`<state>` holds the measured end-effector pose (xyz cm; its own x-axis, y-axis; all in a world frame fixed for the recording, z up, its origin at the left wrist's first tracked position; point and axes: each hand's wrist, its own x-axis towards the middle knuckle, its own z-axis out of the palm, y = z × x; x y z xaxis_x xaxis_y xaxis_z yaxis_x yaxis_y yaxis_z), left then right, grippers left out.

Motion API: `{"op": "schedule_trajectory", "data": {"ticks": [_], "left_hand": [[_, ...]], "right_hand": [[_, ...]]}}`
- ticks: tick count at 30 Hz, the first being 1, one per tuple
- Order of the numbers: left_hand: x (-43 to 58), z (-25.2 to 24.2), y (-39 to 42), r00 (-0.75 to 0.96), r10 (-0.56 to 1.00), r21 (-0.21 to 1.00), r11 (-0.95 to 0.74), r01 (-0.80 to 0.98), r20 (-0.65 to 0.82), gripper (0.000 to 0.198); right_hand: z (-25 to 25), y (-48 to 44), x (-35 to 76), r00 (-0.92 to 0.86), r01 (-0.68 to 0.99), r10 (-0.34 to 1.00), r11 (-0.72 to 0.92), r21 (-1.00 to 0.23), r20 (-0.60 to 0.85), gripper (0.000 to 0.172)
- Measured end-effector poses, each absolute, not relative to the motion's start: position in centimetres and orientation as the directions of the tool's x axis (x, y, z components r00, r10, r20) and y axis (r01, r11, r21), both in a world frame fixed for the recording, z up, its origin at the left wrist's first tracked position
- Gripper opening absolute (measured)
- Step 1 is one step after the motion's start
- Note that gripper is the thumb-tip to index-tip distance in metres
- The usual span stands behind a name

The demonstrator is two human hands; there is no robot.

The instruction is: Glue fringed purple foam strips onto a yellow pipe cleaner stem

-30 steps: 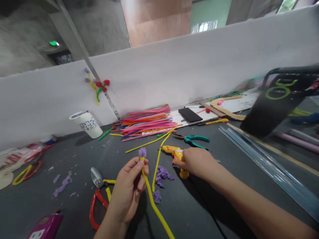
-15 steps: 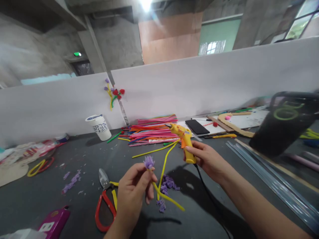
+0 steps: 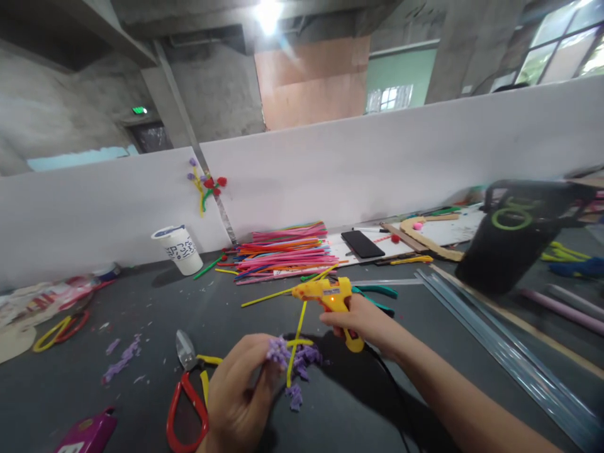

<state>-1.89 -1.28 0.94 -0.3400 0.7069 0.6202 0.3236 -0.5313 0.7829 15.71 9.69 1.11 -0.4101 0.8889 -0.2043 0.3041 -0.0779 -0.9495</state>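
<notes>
The left hand (image 3: 243, 387) pinches a frilly purple flower (image 3: 278, 352) on a fuzzy yellow stem (image 3: 302, 343); the right hand (image 3: 365, 321) wraps its fingers around a yellow plastic glue gun (image 3: 333, 293). Gluing seems underway, calling for steady aim.

"Your bench (image 3: 151, 327) is dark grey, and a long white partition (image 3: 387, 163) runs along its far side, facing you."

"A slanting grey seam (image 3: 221, 217) splits it, left of your centre. Over the top edge you see a bare concrete wall (image 3: 217, 94)."

"Beside that you get a reddish-brown panel (image 3: 311, 85), then a pale green wall (image 3: 406, 69) with a small bright window (image 3: 389, 97) low on it."

"Farther to your right there's a larger window (image 3: 561, 47) with dark bars, letting in daylight."

"Above you, one lamp (image 3: 268, 16) glares white near the concrete beams (image 3: 127, 31)."

"And on your left, a lit green sign (image 3: 139, 111) sits above a dark doorway (image 3: 151, 137), with a pale blue strip (image 3: 85, 158) just over the partition."
</notes>
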Motion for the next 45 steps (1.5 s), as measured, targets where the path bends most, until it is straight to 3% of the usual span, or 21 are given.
{"op": "schedule_trajectory", "data": {"ticks": [4,8,12,16,20,23,25,28,33,36,45], "left_hand": [[-2.2,1.6,-0.5,-0.515,0.722,0.880,-0.446,0.165,0.463,0.011],[-2.3,2.0,0.0,-0.493,0.803,0.920,-0.391,-0.015,0.334,0.017],[-1.9,1.8,-0.1,-0.469,0.820,0.926,-0.378,-0.012,0.328,0.016],[-1.4,1.6,-0.4,-0.445,0.796,0.905,-0.417,0.087,0.410,0.009],[-1.3,1.5,-0.7,-0.325,0.748,0.816,-0.523,0.248,0.578,0.008],[-1.5,1.2,-0.8,-0.256,0.739,0.781,-0.573,0.248,0.623,0.011],[-1.7,0.9,-0.9,-0.228,0.747,0.780,-0.580,0.235,0.624,0.013],[-1.8,0.7,-1.0,-0.122,0.761,0.759,-0.594,0.266,0.638,0.018],[-1.6,1.2,-1.3,-0.144,0.773,0.774,-0.565,0.287,0.618,0.025],[-1.5,1.6,-1.5,-0.103,0.791,0.783,-0.562,0.268,0.603,0.024],[-2.7,2.6,-1.5,0.168,0.755,0.690,-0.650,0.318,0.634,0.039]], "right_hand": [[-0.2,10.9,16.2,-0.476,0.512,0.807,-0.071,-0.856,-0.351,0.018],[-1.1,11.3,16.4,-0.478,0.666,0.765,-0.004,-0.746,-0.431,0.028],[-0.7,11.3,16.7,-0.391,0.777,0.844,0.088,-0.624,-0.368,0.029],[0.6,10.3,16.6,-0.323,0.814,0.922,0.156,-0.560,-0.214,0.023],[2.5,7.9,15.7,-0.413,0.699,0.911,0.310,-0.644,-0.010,0.019],[3.2,5.4,14.4,-0.605,0.483,0.796,0.379,-0.789,0.012,0.016],[3.0,4.2,13.6,-0.717,0.122,0.697,0.161,-0.979,0.025,0.015],[2.4,3.3,13.0,-0.680,-0.085,0.726,0.053,-0.995,0.097,0.007],[2.3,3.5,13.3,-0.627,-0.014,0.736,0.316,-0.949,0.255,0.009],[2.5,3.6,13.6,-0.631,0.008,0.718,0.385,-0.923,0.295,0.010],[2.7,4.4,14.1,-0.724,0.019,0.670,0.259,-0.966,0.165,0.009]]}}
